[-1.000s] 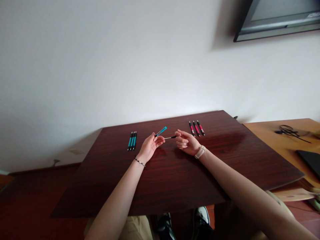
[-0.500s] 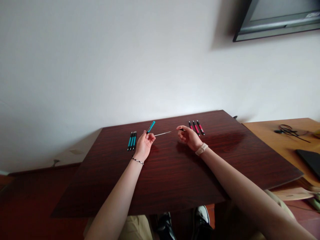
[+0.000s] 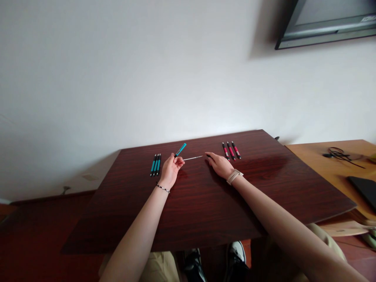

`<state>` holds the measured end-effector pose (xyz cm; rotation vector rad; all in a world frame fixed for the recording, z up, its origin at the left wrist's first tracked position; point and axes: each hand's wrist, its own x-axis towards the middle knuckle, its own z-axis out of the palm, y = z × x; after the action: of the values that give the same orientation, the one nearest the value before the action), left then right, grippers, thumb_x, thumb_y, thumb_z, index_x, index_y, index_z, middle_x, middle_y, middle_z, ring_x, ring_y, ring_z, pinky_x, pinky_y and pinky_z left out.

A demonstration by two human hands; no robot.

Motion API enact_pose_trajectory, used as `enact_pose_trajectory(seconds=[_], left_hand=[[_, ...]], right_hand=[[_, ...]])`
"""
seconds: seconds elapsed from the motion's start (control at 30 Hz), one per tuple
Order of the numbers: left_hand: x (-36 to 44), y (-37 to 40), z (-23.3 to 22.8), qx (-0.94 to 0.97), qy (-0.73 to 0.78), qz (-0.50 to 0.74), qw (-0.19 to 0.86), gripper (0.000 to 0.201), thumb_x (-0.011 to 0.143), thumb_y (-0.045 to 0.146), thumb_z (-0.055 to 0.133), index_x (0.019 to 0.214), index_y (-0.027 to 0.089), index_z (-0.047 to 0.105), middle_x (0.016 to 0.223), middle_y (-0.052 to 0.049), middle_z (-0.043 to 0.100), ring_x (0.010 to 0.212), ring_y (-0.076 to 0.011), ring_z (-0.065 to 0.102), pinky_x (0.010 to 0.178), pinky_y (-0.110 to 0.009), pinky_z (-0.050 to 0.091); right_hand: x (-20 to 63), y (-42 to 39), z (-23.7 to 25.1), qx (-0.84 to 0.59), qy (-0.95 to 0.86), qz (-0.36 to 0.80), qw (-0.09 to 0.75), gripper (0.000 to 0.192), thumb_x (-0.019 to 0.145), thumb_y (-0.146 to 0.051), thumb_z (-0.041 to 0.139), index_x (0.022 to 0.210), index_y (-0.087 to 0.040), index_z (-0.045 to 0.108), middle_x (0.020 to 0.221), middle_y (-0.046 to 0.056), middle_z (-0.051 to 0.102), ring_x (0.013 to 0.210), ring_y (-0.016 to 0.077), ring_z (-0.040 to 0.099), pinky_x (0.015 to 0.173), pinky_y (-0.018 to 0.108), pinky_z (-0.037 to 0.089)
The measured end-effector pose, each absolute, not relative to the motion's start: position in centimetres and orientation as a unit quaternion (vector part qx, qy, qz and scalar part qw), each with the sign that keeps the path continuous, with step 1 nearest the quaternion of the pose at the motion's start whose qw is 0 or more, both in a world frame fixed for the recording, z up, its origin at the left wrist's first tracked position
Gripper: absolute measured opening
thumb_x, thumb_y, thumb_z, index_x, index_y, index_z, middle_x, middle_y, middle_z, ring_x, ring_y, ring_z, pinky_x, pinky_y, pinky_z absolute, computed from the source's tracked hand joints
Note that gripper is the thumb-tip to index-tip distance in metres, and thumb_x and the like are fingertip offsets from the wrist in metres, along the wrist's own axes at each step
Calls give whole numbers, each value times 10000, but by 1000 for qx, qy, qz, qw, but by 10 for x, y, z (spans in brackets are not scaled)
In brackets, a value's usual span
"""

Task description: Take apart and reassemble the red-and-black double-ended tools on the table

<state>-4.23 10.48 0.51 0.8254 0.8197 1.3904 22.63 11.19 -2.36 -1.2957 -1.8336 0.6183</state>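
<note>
Two hands: left hand (image 3: 171, 169) pinches teal plastic pen barrel (image 3: 180, 149), thin refill (image 3: 192, 158) protruding; right hand (image 3: 217, 164) flat over small black tip (image 3: 208, 156). I'd keep the barrel steady.

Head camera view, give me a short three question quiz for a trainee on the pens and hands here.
1. True or false: the left hand holds a teal pen barrel.
2. How many red pens lie in the group by the right hand?
3. Where is the thin refill? A) between the hands B) on the tan side table

Key: 1 true; 2 three; 3 A.
</note>
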Motion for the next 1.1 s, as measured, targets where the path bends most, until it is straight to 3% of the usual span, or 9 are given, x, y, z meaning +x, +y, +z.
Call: enact_pose_trajectory(seconds=[0.1,0.3,0.43,0.53,0.6,0.7,0.87,1.0,1.1], left_hand=[[-43,106,3,360,352,602,620,480,897,529,785,717,189,498,829,-28,677,788,-135,663,817,-301,538],[-44,108,-1,361,333,607,624,483,904,515,790,702,193,493,816,-31,691,781,-142,664,795,-293,539],[-44,108,-3,360,338,606,623,430,922,495,778,737,187,542,801,-26,687,773,-143,660,790,-295,536],[-45,109,-4,362,335,604,627,478,920,503,777,693,193,492,812,-33,689,778,-146,660,790,-297,532],[-45,109,-4,361,336,604,626,492,921,509,774,685,196,476,813,-35,688,775,-145,657,789,-298,528],[-46,110,-5,356,341,606,624,469,921,504,773,704,195,494,811,-32,688,771,-145,657,791,-302,525],[-46,111,-8,352,340,609,624,411,929,485,767,753,191,540,810,-29,692,769,-146,661,793,-307,525],[-46,110,-7,351,348,605,624,412,933,487,764,753,190,542,803,-29,693,759,-146,664,783,-305,525],[-46,111,-7,352,350,605,623,418,922,493,774,751,190,542,803,-31,698,757,-147,665,772,-299,524]], right_hand=[[229,114,-25,-489,-762,211,368,286,1040,-239,567,1241,-265,770,1124,117,715,1039,276,680,1001,400,494],[232,112,-24,-511,-792,130,306,326,1004,-128,582,1153,-270,835,1119,105,701,1078,269,651,1047,411,509],[231,112,-21,-520,-777,144,324,302,1003,-130,586,1113,-275,827,1088,79,745,1038,251,691,991,378,538],[229,112,-19,-543,-736,180,362,261,986,-195,643,1214,-262,751,986,40,775,899,228,724,868,350,562],[228,111,-19,-551,-718,192,379,195,960,-228,681,1148,-245,729,938,25,777,837,218,722,817,339,561],[228,112,-20,-531,-732,188,384,78,934,-220,696,1007,-234,721,985,35,779,869,213,721,837,336,559],[229,113,-21,-504,-758,195,364,62,959,-269,694,957,-249,752,971,37,787,887,220,724,853,331,544],[228,112,-19,-528,-747,204,347,200,1001,-369,655,866,-245,734,847,28,774,798,221,712,786,321,513],[228,112,-19,-510,-757,204,355,103,956,-309,686,889,-234,709,884,28,761,808,210,694,781,311,509]])
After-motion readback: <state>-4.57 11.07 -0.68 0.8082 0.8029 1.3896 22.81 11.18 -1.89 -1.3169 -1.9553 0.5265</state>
